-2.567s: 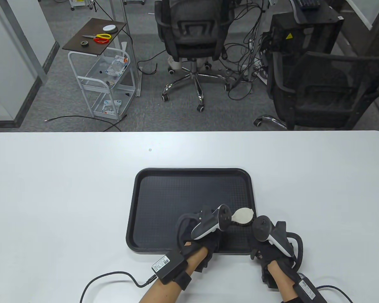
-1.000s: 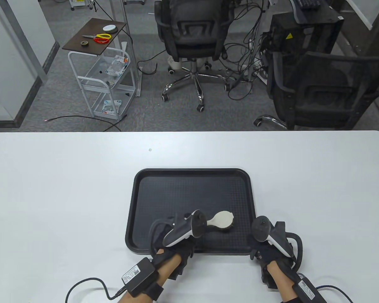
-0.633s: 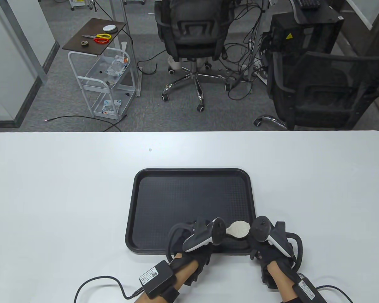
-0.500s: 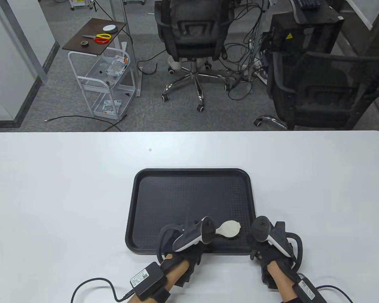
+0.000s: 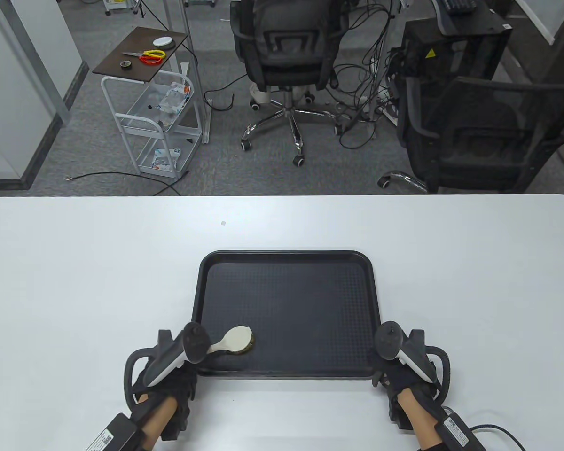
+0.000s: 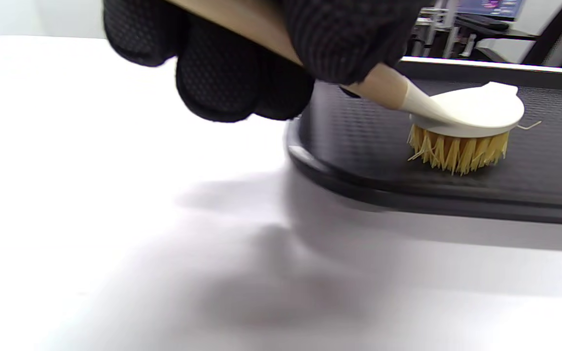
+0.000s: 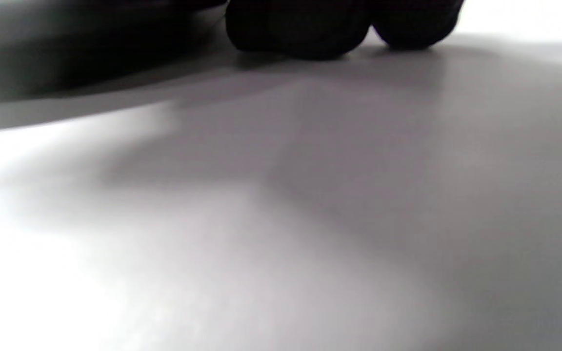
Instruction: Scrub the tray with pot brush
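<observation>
On the white rounded table (image 5: 122,263) there was one black rectangular plastic tray (image 5: 286,268), and at that tray's near left corner one round pot brush with a pale head and yellow bristles (image 5: 237,339). Two black-gloved hands were at the tray's near corners, left (image 5: 167,376) and right (image 5: 406,376), each bearing one tracker

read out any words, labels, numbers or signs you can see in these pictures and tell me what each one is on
No text can be read in full.
Yellow triangle warning sign on the black cabinet: a symbol only, no words legible.
White label on the box strapped to the right wrist: print too small to read.
White label on the box at the left wrist: too small to read.
Tray, brush: no markings visible.
</observation>
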